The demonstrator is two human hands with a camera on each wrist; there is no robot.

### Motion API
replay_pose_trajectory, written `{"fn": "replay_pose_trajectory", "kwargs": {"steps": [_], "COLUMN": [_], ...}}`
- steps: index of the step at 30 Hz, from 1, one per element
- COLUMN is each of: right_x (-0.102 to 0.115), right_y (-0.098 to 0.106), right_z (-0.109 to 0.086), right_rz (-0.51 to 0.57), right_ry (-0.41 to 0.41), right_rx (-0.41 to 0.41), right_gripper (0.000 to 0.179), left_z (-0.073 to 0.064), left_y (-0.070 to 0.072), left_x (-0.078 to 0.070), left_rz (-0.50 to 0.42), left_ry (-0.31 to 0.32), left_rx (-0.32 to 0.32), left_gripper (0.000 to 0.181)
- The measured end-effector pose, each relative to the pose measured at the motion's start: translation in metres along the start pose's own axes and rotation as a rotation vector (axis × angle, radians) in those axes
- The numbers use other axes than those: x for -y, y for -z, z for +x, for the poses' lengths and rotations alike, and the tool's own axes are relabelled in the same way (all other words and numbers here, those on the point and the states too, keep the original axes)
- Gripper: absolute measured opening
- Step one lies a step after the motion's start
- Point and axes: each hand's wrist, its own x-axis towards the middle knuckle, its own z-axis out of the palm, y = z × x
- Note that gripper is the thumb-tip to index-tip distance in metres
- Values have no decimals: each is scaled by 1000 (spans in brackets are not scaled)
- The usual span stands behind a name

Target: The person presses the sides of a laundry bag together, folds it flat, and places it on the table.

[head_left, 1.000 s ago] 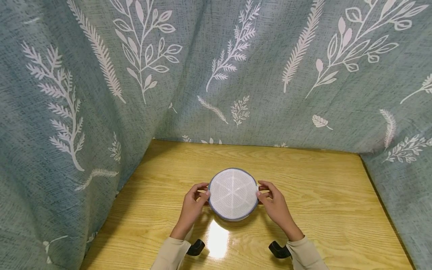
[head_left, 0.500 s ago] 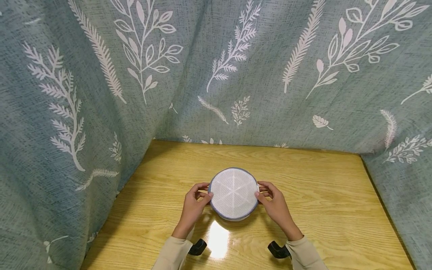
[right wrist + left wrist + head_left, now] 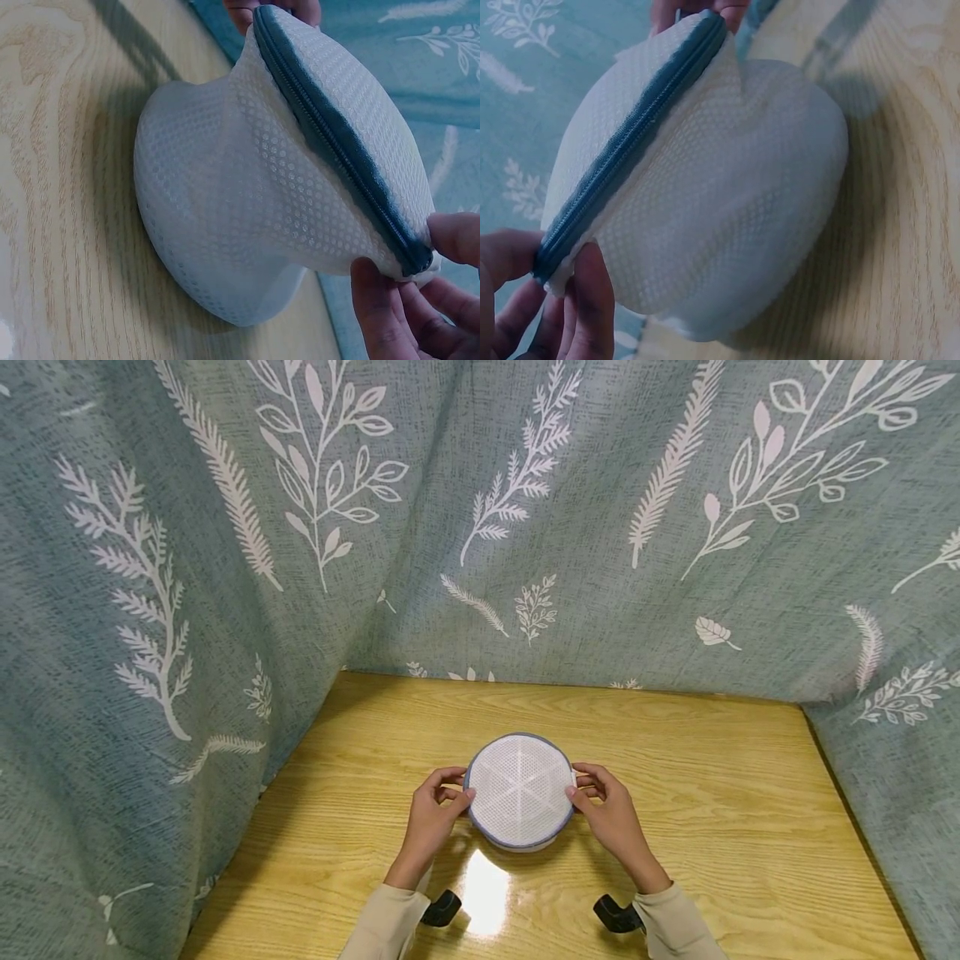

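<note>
Nearest are two tan sleeves [image 3: 382,922], the arms reaching away and leaning in a bit. The left hand [image 3: 435,814] and right hand [image 3: 609,810] pinch the two sides of a round white mesh bag [image 3: 519,789] by its blue zip [image 3: 634,142], thumbs over and fingers under. The bag is in the middle of the worktop [image 3: 712,793]. Wood spreads wide to its left and right. At the far edge hangs a leafy blue-green curtain [image 3: 600,610].

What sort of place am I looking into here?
Probably an indoor work table screened off by cloth; the room beyond is hidden. Signs: the wood-grain table, the leaf-print curtain along its far edge and both sides, and the mesh bag being handled over it.
</note>
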Motion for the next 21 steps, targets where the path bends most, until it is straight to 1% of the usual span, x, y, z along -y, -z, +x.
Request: {"fn": "replay_pose_trajectory", "kwargs": {"steps": [5, 6, 8, 13, 16, 21], "right_x": [-20, -25, -29, -35, -36, -39], "right_y": [-1, -1, -2, -2, -2, -3], "right_z": [7, 9, 10, 12, 12, 13], "right_rz": [-3, -3, -16, -33, -41, -44], "right_ry": [-7, -13, -9, -7, -15, -27], "right_rx": [-16, -21, -32, -50, -55, -65], "right_gripper": [37, 37, 36, 35, 34, 35], "left_z": [1, 2, 5, 12, 13, 14], "left_y": [0, 0, 1, 0, -1, -3], "left_x": [2, 3, 10, 31, 36, 38], "left_rz": [-10, -16, -31, -17, 9, 29], "left_ry": [8, 6, 10, 28, 30, 32], "left_rx": [8, 8, 2, -23, -36, -39], "left_gripper": [34, 34, 34, 34, 32, 32]}}
